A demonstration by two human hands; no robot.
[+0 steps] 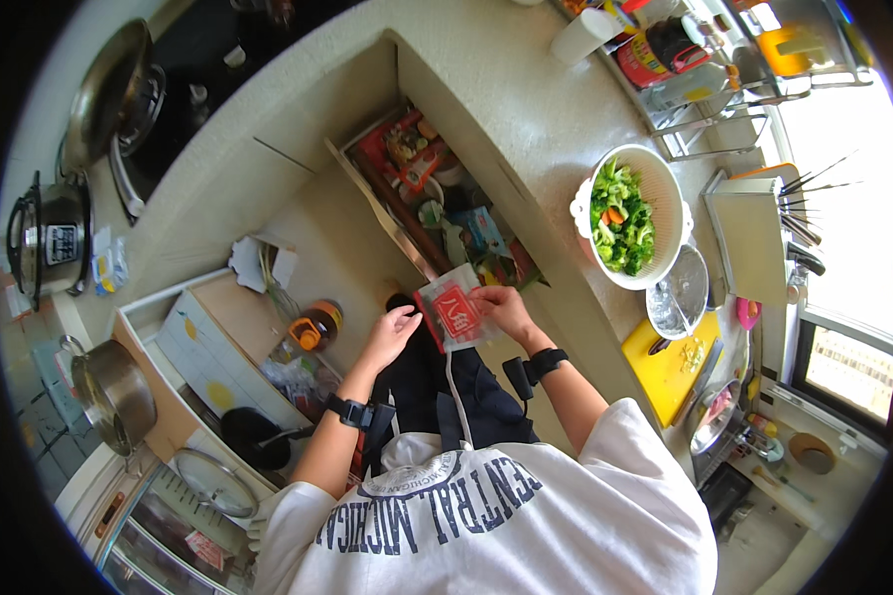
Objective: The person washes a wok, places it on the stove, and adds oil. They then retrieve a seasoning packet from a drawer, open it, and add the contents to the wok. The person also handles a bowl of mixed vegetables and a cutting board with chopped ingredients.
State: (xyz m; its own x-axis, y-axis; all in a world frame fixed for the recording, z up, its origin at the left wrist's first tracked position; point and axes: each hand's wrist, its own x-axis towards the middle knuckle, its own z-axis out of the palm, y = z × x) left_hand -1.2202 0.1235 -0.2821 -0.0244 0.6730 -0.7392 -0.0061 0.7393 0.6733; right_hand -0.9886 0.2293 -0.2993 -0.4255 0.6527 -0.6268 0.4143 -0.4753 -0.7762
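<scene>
My right hand (502,309) pinches the edge of a clear plastic packet (454,309) with a red printed panel and red trim. Writing covers the panel. Just left of the packet, my left hand (393,338) hangs with its fingers slightly bent, apparently apart from it and holding nothing. Beyond the packet, a pulled-out drawer (376,201) under the counter is filled with bagged and packaged goods (420,171). What the packet contains is hard to make out.
On the counter (491,97) at right are a white colander (666,201) of broccoli, a glass bowl (681,290) and a yellow cutting board (655,364) bearing a knife (703,375). A second drawer (156,372) stands out at left, near a steel pot (115,394) and an orange-capped bottle (320,327).
</scene>
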